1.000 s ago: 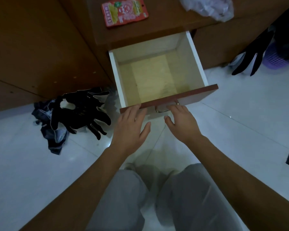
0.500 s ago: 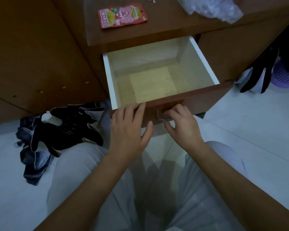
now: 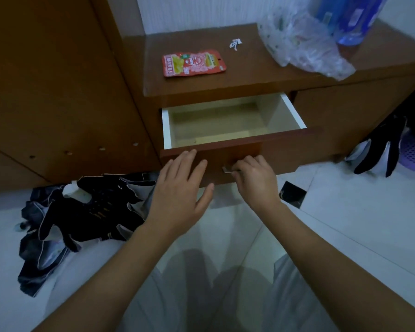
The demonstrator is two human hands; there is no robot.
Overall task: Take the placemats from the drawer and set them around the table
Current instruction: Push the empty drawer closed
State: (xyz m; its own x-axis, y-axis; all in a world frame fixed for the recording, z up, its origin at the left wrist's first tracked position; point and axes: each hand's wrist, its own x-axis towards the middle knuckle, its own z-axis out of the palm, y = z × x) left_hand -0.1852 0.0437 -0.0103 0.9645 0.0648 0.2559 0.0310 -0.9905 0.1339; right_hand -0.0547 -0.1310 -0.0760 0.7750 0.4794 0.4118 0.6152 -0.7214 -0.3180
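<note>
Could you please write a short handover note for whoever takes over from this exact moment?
The left hand is open, its fingers straight on the top edge of the drawer front.
The right hand has its fingers curled round the metal handle.
The drawer is pulled out; only a pale flat bottom shows inside, and I cannot tell whether a placemat lies there.
Done: drawer opened. No placemat is in either hand or elsewhere in view.
Left: take out the placemats and set them round the table, which is out of view.
</note>
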